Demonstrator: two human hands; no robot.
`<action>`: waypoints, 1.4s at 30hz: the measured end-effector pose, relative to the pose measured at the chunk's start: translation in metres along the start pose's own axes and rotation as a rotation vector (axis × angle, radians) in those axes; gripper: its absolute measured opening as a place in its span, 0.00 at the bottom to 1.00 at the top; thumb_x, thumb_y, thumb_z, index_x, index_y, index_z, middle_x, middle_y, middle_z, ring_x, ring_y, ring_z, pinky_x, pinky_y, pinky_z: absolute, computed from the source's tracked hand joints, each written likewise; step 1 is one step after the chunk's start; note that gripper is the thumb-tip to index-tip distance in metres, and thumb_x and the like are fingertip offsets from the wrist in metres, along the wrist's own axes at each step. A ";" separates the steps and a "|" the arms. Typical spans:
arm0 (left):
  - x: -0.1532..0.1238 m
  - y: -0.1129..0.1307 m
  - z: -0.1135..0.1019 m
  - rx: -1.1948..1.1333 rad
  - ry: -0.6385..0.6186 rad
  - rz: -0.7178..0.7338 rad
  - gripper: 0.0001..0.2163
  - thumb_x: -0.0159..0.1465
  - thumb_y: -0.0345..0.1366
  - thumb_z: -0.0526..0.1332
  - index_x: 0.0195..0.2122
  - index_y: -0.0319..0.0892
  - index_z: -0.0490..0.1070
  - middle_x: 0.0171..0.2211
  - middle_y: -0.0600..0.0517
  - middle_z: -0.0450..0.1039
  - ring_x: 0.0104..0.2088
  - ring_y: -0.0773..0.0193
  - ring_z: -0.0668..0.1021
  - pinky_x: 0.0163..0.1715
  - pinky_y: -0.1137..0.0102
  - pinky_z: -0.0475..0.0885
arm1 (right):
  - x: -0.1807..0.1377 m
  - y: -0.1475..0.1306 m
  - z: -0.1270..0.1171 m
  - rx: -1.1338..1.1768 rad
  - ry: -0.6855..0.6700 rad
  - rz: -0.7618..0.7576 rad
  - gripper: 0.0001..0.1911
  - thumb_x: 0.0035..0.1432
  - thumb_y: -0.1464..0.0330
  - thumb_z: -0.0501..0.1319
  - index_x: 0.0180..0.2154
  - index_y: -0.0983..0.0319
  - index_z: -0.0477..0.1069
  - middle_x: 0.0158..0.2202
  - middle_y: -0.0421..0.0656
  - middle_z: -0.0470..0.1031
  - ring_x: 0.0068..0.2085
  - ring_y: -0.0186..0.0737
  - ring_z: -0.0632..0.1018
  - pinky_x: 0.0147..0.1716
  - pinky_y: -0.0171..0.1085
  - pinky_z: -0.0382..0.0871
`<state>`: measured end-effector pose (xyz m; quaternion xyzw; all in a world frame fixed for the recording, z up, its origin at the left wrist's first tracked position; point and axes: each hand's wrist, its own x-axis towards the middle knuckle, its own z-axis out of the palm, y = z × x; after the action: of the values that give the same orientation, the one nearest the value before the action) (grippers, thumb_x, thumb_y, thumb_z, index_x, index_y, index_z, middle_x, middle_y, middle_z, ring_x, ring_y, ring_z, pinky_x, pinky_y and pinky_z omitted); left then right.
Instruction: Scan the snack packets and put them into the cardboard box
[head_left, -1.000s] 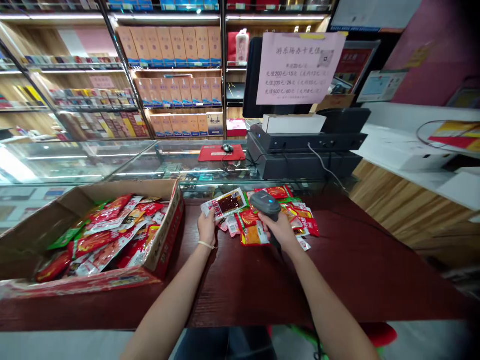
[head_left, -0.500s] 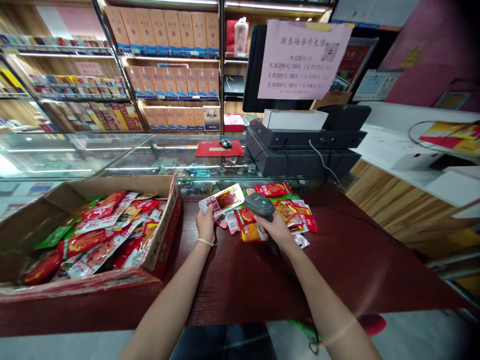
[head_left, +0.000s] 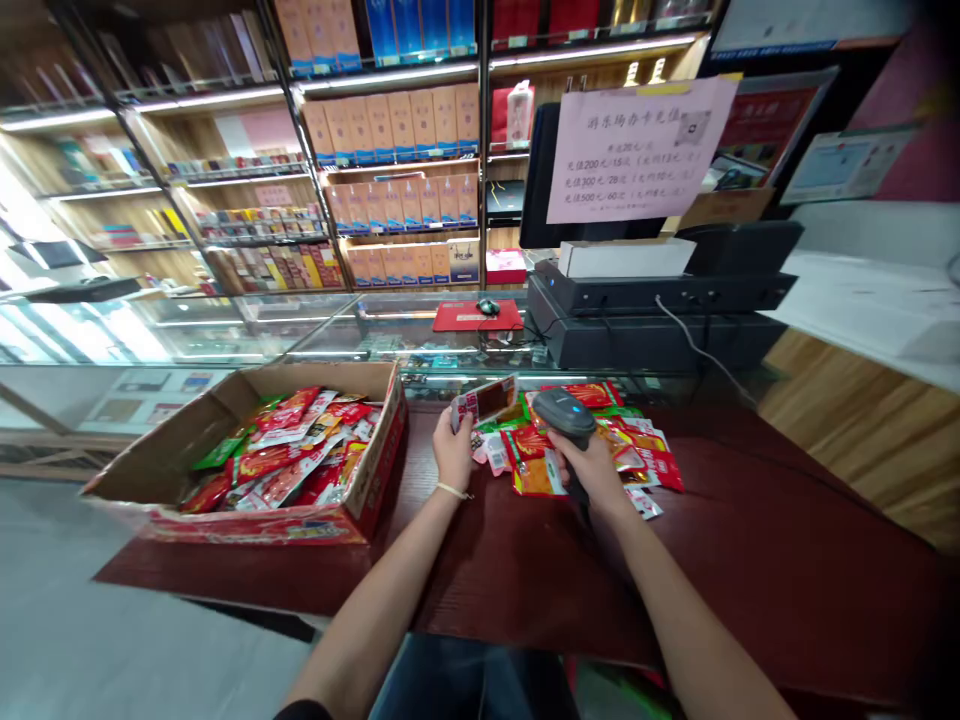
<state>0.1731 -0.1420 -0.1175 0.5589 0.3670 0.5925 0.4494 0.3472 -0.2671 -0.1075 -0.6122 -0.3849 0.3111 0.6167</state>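
My left hand (head_left: 453, 447) is closed on one end of a snack packet (head_left: 495, 398), a flat white pouch with a dark brown window, held tilted above the counter. A dark grey barcode scanner (head_left: 564, 412) is in my right hand (head_left: 592, 468), whose fingers wrap its handle; a blue light glows on its top. The scanner's head is just right of the packet, apart from it. Beneath and around the scanner lies a loose pile of snack packets (head_left: 536, 475), mostly red, some orange, green and white. My right hand hides part of this pile.
An open cardboard box (head_left: 384, 450) full of snack packets stands at the left on the dark red counter (head_left: 510, 580). Behind are a glass display case (head_left: 330, 335), a mouse (head_left: 488, 307) on a red mat, and a monitor (head_left: 541, 180) above a black cash drawer (head_left: 660, 342).
The view has swung left, so everything sits further right in the picture. The packet in my left hand has tilted and its window looks darker. The scanner's light went from green to blue.
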 end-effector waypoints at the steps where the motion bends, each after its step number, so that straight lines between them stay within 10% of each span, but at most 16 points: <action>1: -0.002 0.018 -0.004 0.043 -0.004 0.069 0.11 0.63 0.40 0.62 0.43 0.39 0.75 0.38 0.49 0.79 0.39 0.61 0.79 0.42 0.69 0.74 | 0.000 0.000 -0.001 0.025 0.000 -0.016 0.26 0.55 0.49 0.67 0.18 0.60 0.66 0.11 0.36 0.64 0.12 0.31 0.65 0.12 0.31 0.61; 10: 0.007 0.142 -0.125 0.658 0.047 0.733 0.14 0.67 0.35 0.58 0.52 0.45 0.75 0.49 0.47 0.79 0.47 0.60 0.80 0.49 0.68 0.73 | -0.003 -0.006 0.000 0.074 -0.027 -0.029 0.22 0.52 0.51 0.70 0.24 0.61 0.70 0.15 0.38 0.67 0.14 0.31 0.66 0.12 0.31 0.61; 14: 0.035 0.141 -0.185 0.897 0.134 0.672 0.17 0.65 0.31 0.57 0.55 0.45 0.72 0.52 0.47 0.78 0.51 0.57 0.79 0.53 0.65 0.72 | -0.004 -0.010 0.003 0.053 -0.020 -0.045 0.22 0.50 0.51 0.71 0.24 0.61 0.70 0.15 0.38 0.66 0.14 0.32 0.67 0.12 0.32 0.62; 20: 0.057 0.109 -0.213 1.097 -0.247 0.377 0.22 0.62 0.35 0.62 0.58 0.41 0.70 0.56 0.42 0.75 0.56 0.50 0.76 0.58 0.57 0.69 | -0.001 -0.003 0.004 0.030 -0.037 -0.032 0.20 0.51 0.51 0.71 0.26 0.61 0.72 0.16 0.38 0.67 0.14 0.32 0.67 0.12 0.33 0.63; 30: 0.043 0.123 -0.187 1.030 -0.146 0.538 0.14 0.69 0.40 0.56 0.51 0.44 0.76 0.47 0.46 0.80 0.48 0.52 0.80 0.50 0.61 0.73 | -0.001 -0.005 0.001 0.062 -0.044 -0.027 0.22 0.49 0.53 0.72 0.23 0.62 0.69 0.18 0.39 0.70 0.17 0.33 0.71 0.16 0.32 0.65; 36: 0.018 0.127 -0.105 0.846 -0.341 0.628 0.13 0.70 0.38 0.55 0.52 0.45 0.74 0.49 0.48 0.79 0.49 0.57 0.79 0.53 0.64 0.72 | 0.002 -0.010 -0.007 0.128 0.029 -0.034 0.20 0.47 0.53 0.72 0.27 0.63 0.73 0.20 0.41 0.74 0.20 0.36 0.74 0.20 0.34 0.70; 42: 0.001 0.068 -0.012 0.739 -0.582 0.552 0.12 0.68 0.35 0.58 0.51 0.43 0.73 0.50 0.46 0.78 0.51 0.56 0.78 0.54 0.61 0.72 | 0.006 -0.018 -0.029 0.157 0.097 -0.026 0.17 0.49 0.54 0.70 0.29 0.61 0.73 0.19 0.39 0.74 0.18 0.35 0.73 0.18 0.34 0.69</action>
<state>0.1527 -0.1628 -0.0545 0.8961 0.2509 0.3408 0.1340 0.3731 -0.2779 -0.0877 -0.5712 -0.3371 0.3023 0.6847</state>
